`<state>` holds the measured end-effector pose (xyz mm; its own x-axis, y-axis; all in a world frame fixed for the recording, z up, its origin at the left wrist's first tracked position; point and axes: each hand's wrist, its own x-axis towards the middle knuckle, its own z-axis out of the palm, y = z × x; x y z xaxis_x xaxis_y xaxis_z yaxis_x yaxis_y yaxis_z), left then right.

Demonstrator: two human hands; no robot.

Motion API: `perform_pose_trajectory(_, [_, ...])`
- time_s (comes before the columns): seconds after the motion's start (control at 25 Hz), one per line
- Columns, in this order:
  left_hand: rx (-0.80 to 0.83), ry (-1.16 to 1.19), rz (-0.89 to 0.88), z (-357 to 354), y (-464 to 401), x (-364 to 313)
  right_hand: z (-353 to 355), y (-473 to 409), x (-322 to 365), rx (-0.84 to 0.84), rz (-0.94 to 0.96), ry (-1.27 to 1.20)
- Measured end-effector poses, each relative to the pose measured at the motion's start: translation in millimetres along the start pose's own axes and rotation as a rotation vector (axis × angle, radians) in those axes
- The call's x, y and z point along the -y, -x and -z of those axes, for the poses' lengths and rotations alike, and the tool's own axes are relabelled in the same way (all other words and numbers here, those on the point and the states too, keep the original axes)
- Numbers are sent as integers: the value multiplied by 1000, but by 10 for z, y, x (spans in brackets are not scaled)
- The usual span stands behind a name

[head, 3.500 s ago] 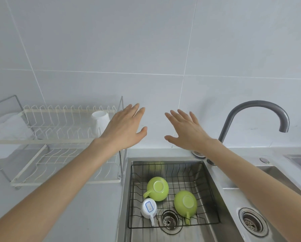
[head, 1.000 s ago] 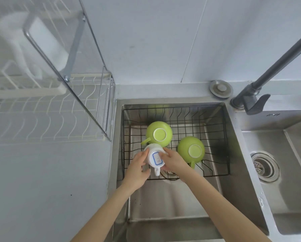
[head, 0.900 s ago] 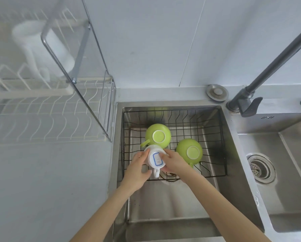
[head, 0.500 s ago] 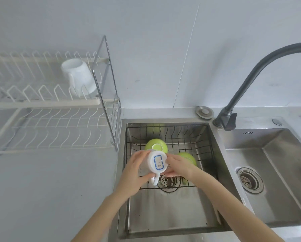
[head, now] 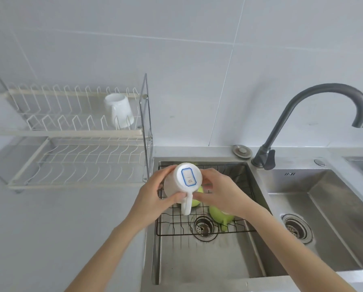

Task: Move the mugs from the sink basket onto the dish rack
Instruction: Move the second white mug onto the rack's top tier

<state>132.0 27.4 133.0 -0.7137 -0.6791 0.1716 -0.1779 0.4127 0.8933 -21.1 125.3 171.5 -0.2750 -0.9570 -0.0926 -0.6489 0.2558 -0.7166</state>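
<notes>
A white mug (head: 181,182) with a blue-edged label on its base hangs upside down above the black wire sink basket (head: 176,224). My left hand (head: 153,198) and my right hand (head: 220,193) hold it from both sides, its handle pointing toward me. Two green mugs lie upturned in the basket, one (head: 197,201) mostly hidden behind the white mug, the other (head: 219,216) under my right wrist. The white two-tier dish rack (head: 75,133) stands left of the sink. Another white mug (head: 119,112) sits inverted on its upper tier.
A dark curved faucet (head: 315,110) rises right of the basket sink. A second steel basin (head: 315,218) with a drain lies further right. A chrome rack frame post (head: 147,127) stands at the sink's left edge. Grey countertop spreads below the rack.
Both hands came down from in front of the wall, gripped the white mug in the basket and lifted it up and slightly left. The camera tilted upward.
</notes>
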Motion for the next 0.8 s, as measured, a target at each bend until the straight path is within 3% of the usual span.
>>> perform_pose_trajectory(0.28, [-19,38,-64,656,-6,-169,34,-129,627,-72,207,-66])
perform_pose_trajectory(0.8, [-116,-143,-239,2130,-424,-438,88,-863,1922,-105,371,-27])
